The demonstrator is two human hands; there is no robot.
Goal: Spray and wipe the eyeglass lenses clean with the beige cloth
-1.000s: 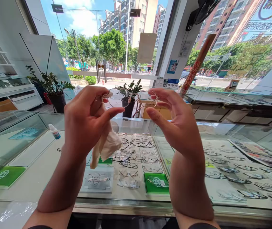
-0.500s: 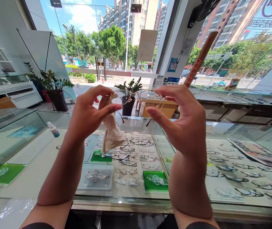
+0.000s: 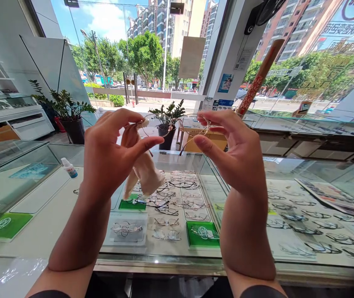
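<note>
Between the two raised forearms, open air above the glass display counter (image 3: 164, 265) leaves a gap where another hand could pass from the near side. At its top, thin round-rimmed eyeglasses (image 3: 176, 119) bridge the left hand (image 3: 111, 145) and right hand (image 3: 233, 145); a beige cloth (image 3: 147, 176) hanging from the left hand narrows the gap's left side.

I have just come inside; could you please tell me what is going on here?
Someone is holding up a pair of thin-framed glasses, the left hand at one side and the right hand at the other. A pale cloth hangs from the left hand. Below is a glass display case with rows of other eyewear; a small bottle is off to the left.
</note>
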